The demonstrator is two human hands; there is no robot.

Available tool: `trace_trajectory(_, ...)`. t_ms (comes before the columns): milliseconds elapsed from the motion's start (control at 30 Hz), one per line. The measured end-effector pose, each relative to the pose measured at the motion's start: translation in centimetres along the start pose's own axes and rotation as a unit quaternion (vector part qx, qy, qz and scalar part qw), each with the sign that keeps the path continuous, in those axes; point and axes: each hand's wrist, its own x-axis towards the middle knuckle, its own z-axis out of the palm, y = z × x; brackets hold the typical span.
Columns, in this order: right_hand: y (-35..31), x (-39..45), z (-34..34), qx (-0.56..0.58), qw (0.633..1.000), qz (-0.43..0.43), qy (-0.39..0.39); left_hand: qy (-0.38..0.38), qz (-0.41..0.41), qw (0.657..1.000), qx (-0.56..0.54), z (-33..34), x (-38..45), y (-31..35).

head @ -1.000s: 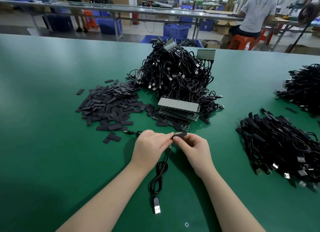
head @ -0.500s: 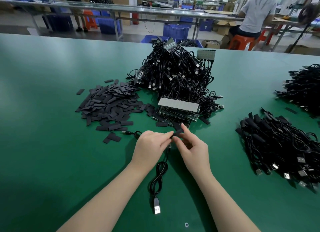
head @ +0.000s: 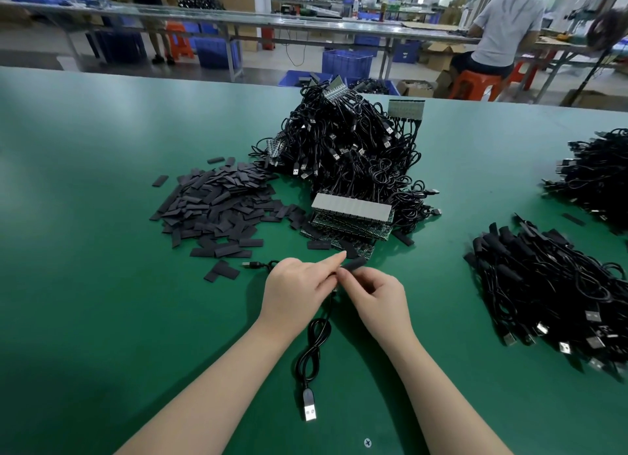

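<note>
My left hand (head: 299, 289) and my right hand (head: 377, 296) meet above the green table (head: 102, 284), both pinching a short black sleeve (head: 353, 263) that sticks out up and to the right between the fingertips. My left forefinger lies along the sleeve's top. A black cable (head: 314, 349) hangs from under the hands toward me in a loop and ends in a silver USB plug (head: 310, 412) lying on the table. What sits inside the sleeve is hidden by my fingers.
A heap of flat black sleeves (head: 217, 204) lies left of centre. Behind the hands are stacked circuit boards (head: 350, 218) and a big tangle of cables (head: 350, 145). Bundles of sleeved cables (head: 550, 291) lie right. A person on an orange stool (head: 503, 33) works beyond the table.
The sleeve has turned from level to slanting up and right, and more of it now shows past my fingertips. My right fingers have curled in; the left forefinger has stretched out over it.
</note>
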Motion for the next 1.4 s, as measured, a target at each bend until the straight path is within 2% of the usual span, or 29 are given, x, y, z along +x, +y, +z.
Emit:
trace_trajectory(133,0.1,0.1,-0.7,0.073,0.996,0.025,0.043,-0.063,-0.023,0.998,-0.021,0.1,-0.2,0.1)
trace_trajectory(267,-0.3,0.2,-1.3,0.195,0.971,0.072,0.117,-0.106,-0.063,0.992,-0.019,0.2,0.0,0.0)
trace_trajectory(333,-0.4,0.1,-1.3,0.191,0.973,0.077,0.103,-0.112,-0.058,0.992,-0.016,0.1,0.1,0.2)
trace_trajectory(467,-0.5,-0.3,-0.4,0.076,0.995,0.053,0.049,-0.090,-0.054,0.994,-0.020,0.0,-0.1,0.0)
trace_trajectory(533,-0.8,-0.4,-0.4,0.081,0.994,0.047,0.055,-0.071,-0.047,0.996,-0.028,-0.1,-0.1,0.0)
trace_trajectory(600,-1.2,-0.3,-0.9,0.152,0.983,0.050,0.090,-0.053,-0.055,0.997,-0.034,-0.3,0.0,0.1)
trace_trajectory(700,-2.8,0.5,-3.5,0.297,0.940,0.050,0.160,-0.061,-0.118,0.989,-0.065,-0.6,0.0,0.1)
trace_trajectory(767,-4.1,1.1,-6.8,0.315,0.929,0.019,0.195,-0.087,-0.143,0.982,-0.089,-0.6,0.0,0.0)
trace_trajectory(833,-5.1,1.3,-10.8,0.249,0.937,-0.014,0.244,-0.106,-0.130,0.982,-0.088,-0.4,0.0,-0.1)
trace_trajectory(867,-5.4,1.3,-12.8,0.173,0.945,-0.021,0.275,-0.115,-0.120,0.983,-0.084,-0.3,0.0,-0.1)
trace_trajectory(933,-5.4,1.6,-16.3,-0.047,0.947,-0.006,0.317,-0.127,-0.109,0.983,-0.081,-0.2,-0.1,-0.1)
trace_trajectory(1000,-4.5,2.5,-19.1,-0.283,0.902,0.052,0.321,-0.139,-0.111,0.980,-0.086,-0.2,-0.1,-0.2)
trace_trajectory(1067,-3.5,3.2,-20.9,-0.432,0.848,0.133,0.276,-0.150,-0.115,0.979,-0.080,-0.2,0.0,-0.2)
trace_trajectory(1133,-2.7,3.5,-21.7,-0.504,0.809,0.208,0.220,-0.149,-0.123,0.978,-0.071,-0.2,-0.1,-0.2)
trace_trajectory(1200,-2.1,3.4,-21.8,-0.540,0.784,0.225,0.210,-0.158,-0.134,0.975,-0.080,-0.3,-0.1,-0.3)
trace_trajectory(1300,-2.3,3.4,-20.8,-0.567,0.769,0.156,0.250,-0.222,-0.126,0.965,-0.069,0.0,0.0,-0.6)
trace_trajectory(1400,-3.6,3.5,-18.0,-0.547,0.796,0.049,0.256,-0.264,-0.112,0.958,-0.022,0.5,0.3,-0.6)
